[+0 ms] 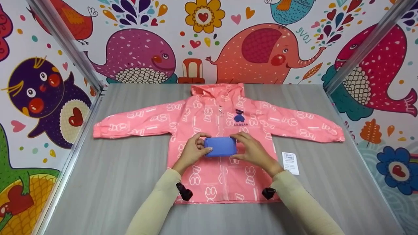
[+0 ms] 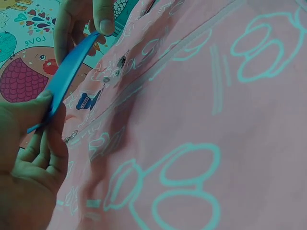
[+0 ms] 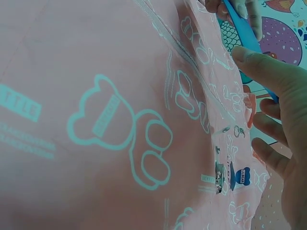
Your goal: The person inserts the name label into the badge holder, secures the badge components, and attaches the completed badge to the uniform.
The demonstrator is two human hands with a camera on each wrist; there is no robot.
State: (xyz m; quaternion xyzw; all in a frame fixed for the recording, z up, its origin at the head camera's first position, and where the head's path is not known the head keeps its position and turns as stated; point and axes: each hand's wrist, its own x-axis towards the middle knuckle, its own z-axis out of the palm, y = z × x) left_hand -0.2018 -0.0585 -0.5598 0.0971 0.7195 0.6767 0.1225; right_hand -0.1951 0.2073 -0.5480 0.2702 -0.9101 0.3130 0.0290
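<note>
A flat blue object [image 1: 220, 146] is pinched by left hand [image 1: 192, 151] and right hand [image 1: 254, 150]; beneath the grip, a jacket [image 1: 209, 174] is spread; rightward, a card [image 1: 290, 164].

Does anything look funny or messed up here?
The word LOVE on the back wall looks backwards, which is odd because LILBEAR on the pink jacket reads normally. Otherwise, the jacket lies spread out, sleeves wide, and I see no spills or damage.

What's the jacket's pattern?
The jacket has white bear outlines on pink, clearest in the head view.
</note>
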